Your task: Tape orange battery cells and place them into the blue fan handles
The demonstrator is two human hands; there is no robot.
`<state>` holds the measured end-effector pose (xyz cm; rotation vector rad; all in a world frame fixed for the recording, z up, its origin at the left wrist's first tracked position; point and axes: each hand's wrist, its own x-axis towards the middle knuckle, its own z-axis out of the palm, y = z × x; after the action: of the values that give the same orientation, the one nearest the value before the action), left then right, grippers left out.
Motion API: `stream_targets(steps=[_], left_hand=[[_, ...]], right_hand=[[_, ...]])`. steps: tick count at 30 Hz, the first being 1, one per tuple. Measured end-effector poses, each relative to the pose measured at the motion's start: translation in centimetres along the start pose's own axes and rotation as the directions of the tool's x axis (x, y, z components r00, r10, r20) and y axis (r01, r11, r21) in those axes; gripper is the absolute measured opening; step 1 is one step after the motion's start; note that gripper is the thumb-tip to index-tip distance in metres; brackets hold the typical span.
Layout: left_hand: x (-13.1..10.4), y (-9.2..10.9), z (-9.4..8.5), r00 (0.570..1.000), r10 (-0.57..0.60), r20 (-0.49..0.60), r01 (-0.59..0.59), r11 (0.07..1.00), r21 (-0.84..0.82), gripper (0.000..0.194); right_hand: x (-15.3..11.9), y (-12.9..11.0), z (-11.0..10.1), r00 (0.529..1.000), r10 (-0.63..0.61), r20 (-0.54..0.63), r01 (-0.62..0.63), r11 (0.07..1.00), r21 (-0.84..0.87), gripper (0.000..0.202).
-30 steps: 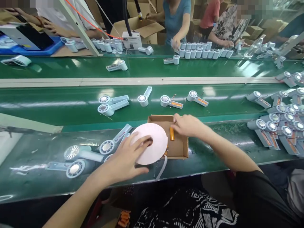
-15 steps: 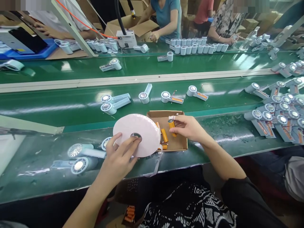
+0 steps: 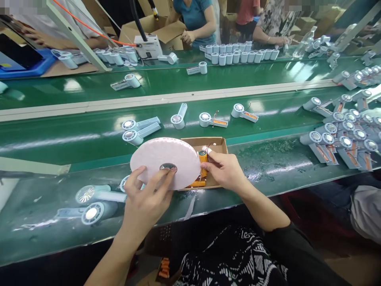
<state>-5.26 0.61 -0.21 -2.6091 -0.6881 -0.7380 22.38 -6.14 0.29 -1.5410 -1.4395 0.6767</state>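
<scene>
My left hand (image 3: 150,194) grips a large pale roll of tape (image 3: 160,153), with fingertips in its centre hole. A loose strip of tape (image 3: 190,207) hangs below the roll. Between the thumb and fingers of my right hand (image 3: 228,169) is an orange battery (image 3: 203,156) with thin wires, close against the roll's right edge. Both are over a shallow cardboard box (image 3: 218,142). Another orange battery (image 3: 198,184) lies in the box, partly covered by the roll, which hides the box's left part.
Light-blue fan units (image 3: 97,212) lie left of my left hand, others (image 3: 205,119) beyond the box, and a pile (image 3: 345,141) at the right. A pale rail (image 3: 190,95) crosses the green table. Several people work opposite.
My right hand has moved left with the battery, up to the roll's edge. The roll is tilted flatter and a little further left. The whole view has shifted slightly.
</scene>
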Motion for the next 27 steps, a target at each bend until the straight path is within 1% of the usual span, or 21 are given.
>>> stream_targets(steps=[2,3,5,6,7,8,9,11,12,13,14,15,16,17,18,19,20,22,24,26,27], left_hand=[[0.4,0.0,-0.2,0.999,-0.022,-0.023,0.022,1.0,-0.01,0.082],[0.7,0.1,-0.4,0.998,-0.048,-0.039,0.048,0.999,-0.016,0.082],[1.4,0.1,-0.7,0.992,-0.094,-0.082,0.093,0.995,-0.016,0.081],[1.7,0.2,-0.9,0.989,-0.107,-0.104,0.106,0.994,-0.012,0.081],[2.1,0.2,-1.1,0.986,-0.111,-0.125,0.11,0.994,-0.01,0.08],[2.4,0.3,-1.2,0.985,-0.108,-0.138,0.107,0.994,-0.014,0.08],[2.6,0.3,-1.4,0.984,-0.111,-0.142,0.108,0.994,-0.023,0.081],[2.8,0.4,-1.6,0.983,-0.134,-0.124,0.128,0.99,-0.051,0.083],[2.8,0.4,-1.7,0.983,-0.146,-0.11,0.139,0.988,-0.062,0.084],[2.7,0.4,-1.8,0.984,-0.153,-0.095,0.147,0.987,-0.07,0.085],[2.5,0.4,-1.8,0.984,-0.155,-0.082,0.149,0.986,-0.073,0.085],[2.3,0.4,-1.8,0.986,-0.15,-0.077,0.145,0.987,-0.073,0.084],[2.0,0.4,-1.8,0.987,-0.146,-0.071,0.141,0.987,-0.071,0.083],[1.8,0.5,-1.8,0.987,-0.146,-0.065,0.142,0.988,-0.068,0.082],[1.6,0.6,-1.8,0.987,-0.15,-0.057,0.146,0.987,-0.067,0.081],[1.4,0.7,-1.7,0.987,-0.155,-0.05,0.151,0.986,-0.068,0.08],[1.4,0.9,-1.7,0.987,-0.157,-0.045,0.154,0.986,-0.072,0.081],[1.4,1.5,-1.6,0.986,-0.159,-0.053,0.155,0.986,-0.067,0.083],[1.7,2.4,-1.4,0.984,-0.154,-0.086,0.153,0.988,-0.02,0.083],[2.1,3.5,-1.1,0.978,-0.17,-0.117,0.177,0.983,0.05,0.08],[2.3,4.2,-0.8,0.973,-0.189,-0.133,0.199,0.978,0.069,0.079]], right_hand=[[-0.2,-0.5,-0.3,0.999,-0.004,-0.04,0.003,1.0,-0.024,0.042],[-0.4,-0.6,-0.3,0.999,0.012,-0.037,-0.01,0.999,0.032,0.051],[-1.1,-0.7,0.3,0.997,0.061,0.047,-0.071,0.966,0.248,0.074],[-1.5,-0.5,1.0,0.988,0.08,0.129,-0.122,0.926,0.357,0.076],[-2.1,-0.4,1.8,0.971,0.091,0.221,-0.181,0.885,0.43,0.068],[-2.8,-0.2,2.7,0.946,0.092,0.311,-0.231,0.863,0.448,0.052],[-3.5,0.0,3.6,0.915,0.084,0.394,-0.26,0.871,0.416,0.035],[-4.6,0.3,4.5,0.832,0.04,0.554,-0.228,0.934,0.275,0.024],[-4.9,0.4,4.4,0.79,0.015,0.612,-0.187,0.958,0.218,0.021],[-5.0,0.4,3.9,0.775,-0.005,0.632,-0.16,0.966,0.203,0.021],[-4.8,0.3,2.9,0.798,-0.019,0.603,-0.151,0.961,0.23,0.031],[-4.3,0.0,1.7,0.853,-0.026,0.521,-0.149,0.945,0.291,0.047],[-3.7,-0.3,0.3,0.915,-0.022,0.402,-0.137,0.922,0.361,0.062],[-2.9,-0.6,-1.0,0.962,-0.014,0.274,-0.106,0.902,0.419,0.073],[-2.1,-1.0,-2.1,0.985,-0.011,0.173,-0.07,0.889,0.453,0.08],[-1.3,-1.4,-2.9,0.994,-0.013,0.112,-0.041,0.884,0.466,0.081],[-0.5,-1.7,-3.3,0.996,-0.01,0.087,-0.032,0.881,0.472,0.076],[0.5,-1.9,-3.0,0.997,0.03,0.067,-0.06,0.858,0.51,0.056],[0.7,-1.8,-1.5,0.995,0.098,-0.011,-0.072,0.803,0.591,0.048],[0.1,-1.4,0.9,0.97,0.182,-0.164,-0.024,0.735,0.678,0.06],[-0.4,-1.3,2.2,0.941,0.23,-0.247,0.015,0.703,0.711,0.067]])
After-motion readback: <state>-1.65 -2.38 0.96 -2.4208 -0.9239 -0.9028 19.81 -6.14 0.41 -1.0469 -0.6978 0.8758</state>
